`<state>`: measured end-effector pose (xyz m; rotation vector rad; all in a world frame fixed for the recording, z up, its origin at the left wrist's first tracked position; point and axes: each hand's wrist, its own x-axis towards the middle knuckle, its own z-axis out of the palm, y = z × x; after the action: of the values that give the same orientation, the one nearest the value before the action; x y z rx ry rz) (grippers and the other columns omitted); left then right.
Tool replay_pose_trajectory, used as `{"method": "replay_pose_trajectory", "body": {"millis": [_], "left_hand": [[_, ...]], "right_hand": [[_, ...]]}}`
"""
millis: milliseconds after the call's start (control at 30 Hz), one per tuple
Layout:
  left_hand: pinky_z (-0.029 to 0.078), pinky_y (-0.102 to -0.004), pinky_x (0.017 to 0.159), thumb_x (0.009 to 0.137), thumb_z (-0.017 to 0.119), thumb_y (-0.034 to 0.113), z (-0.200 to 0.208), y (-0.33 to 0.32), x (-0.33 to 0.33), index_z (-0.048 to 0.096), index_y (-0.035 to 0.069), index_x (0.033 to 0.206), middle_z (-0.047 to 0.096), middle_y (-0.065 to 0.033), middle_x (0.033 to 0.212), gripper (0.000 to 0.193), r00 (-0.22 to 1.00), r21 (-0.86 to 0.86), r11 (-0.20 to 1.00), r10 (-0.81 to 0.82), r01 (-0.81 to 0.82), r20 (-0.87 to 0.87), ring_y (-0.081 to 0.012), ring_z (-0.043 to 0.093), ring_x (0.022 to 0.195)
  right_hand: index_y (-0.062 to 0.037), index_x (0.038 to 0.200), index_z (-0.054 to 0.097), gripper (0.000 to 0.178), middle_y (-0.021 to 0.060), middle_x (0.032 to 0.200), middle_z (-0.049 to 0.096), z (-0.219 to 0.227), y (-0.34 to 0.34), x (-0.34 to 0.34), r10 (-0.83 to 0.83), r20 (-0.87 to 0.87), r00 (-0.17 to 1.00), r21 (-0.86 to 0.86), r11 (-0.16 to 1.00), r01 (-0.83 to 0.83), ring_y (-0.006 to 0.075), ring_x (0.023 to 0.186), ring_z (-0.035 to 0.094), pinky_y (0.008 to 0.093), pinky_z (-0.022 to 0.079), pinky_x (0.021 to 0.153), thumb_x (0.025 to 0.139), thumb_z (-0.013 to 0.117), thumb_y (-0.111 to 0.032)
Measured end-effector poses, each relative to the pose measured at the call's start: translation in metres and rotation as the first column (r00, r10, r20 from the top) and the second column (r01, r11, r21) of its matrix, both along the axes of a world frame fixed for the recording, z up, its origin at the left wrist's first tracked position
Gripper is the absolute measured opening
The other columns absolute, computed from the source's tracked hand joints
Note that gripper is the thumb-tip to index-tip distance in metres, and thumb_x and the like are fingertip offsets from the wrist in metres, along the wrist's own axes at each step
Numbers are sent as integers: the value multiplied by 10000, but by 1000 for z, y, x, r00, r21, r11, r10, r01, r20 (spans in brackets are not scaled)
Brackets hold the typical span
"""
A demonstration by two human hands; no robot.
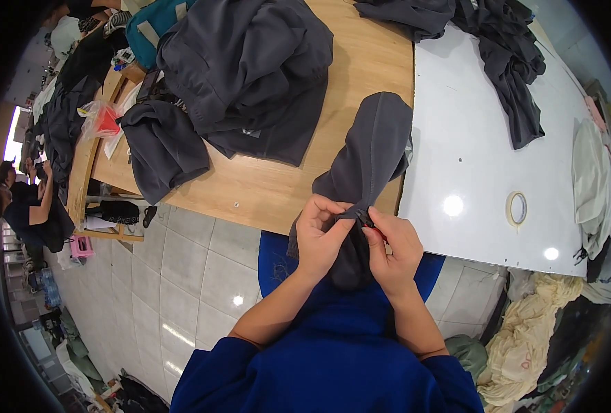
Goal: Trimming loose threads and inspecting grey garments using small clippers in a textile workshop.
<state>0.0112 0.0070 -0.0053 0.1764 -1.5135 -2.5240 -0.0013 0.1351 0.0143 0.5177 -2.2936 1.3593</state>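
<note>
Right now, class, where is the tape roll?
In the head view, the tape roll is on the white tabletop, right of the right hand and lower in frame than a dark grey garment.

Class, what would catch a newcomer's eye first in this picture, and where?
The left hand and right hand, just below centre, pinching a dark grey garment, draw the eye first. Next comes the big heap of dark grey cloth on the wooden tabletop, up and left of them. A tape roll lies on the white tabletop to the right.
</note>
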Motion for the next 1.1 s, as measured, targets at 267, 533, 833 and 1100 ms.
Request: {"method": "replay_pose_trajectory", "body": {"millis": [267,533,833,1100], "left_hand": [[463,-229,783,823,583,-65,2,-2,0,453,37,880,632,-123,930,174,999,37,999,16,-17,39,-117,597,845],[466,-231,783,814,576,-81,2,1,1,453,38,876,631,-122,925,182,999,32,999,26,-28,47,-118,598,847],[455,-229,800,802,566,-90,3,-2,1,457,43,878,625,-112,944,189,998,80,997,9,-14,67,-117,588,858],[372,-242,928,905,464,49,-5,-101,-21,499,33,1203,550,-76,1163,301,956,-375,898,280,-229,87,-141,509,1070]], "right_hand": [[-29,980,656,286,103,819,648,-5,-2,3,-19,-17,1000,-4,1000,19,227,651,575,280,447,582,698,700,-12],[-29,976,660,284,101,812,649,-4,-2,4,-27,0,1000,-1,1000,27,223,642,572,278,443,579,696,705,-19],[-17,973,655,242,93,805,643,-2,0,7,-16,61,998,-71,997,21,186,636,576,257,447,582,732,677,3],[7,1235,426,323,27,981,534,-15,22,8,64,432,899,-444,883,150,58,835,466,179,379,748,932,472,-95]]}}
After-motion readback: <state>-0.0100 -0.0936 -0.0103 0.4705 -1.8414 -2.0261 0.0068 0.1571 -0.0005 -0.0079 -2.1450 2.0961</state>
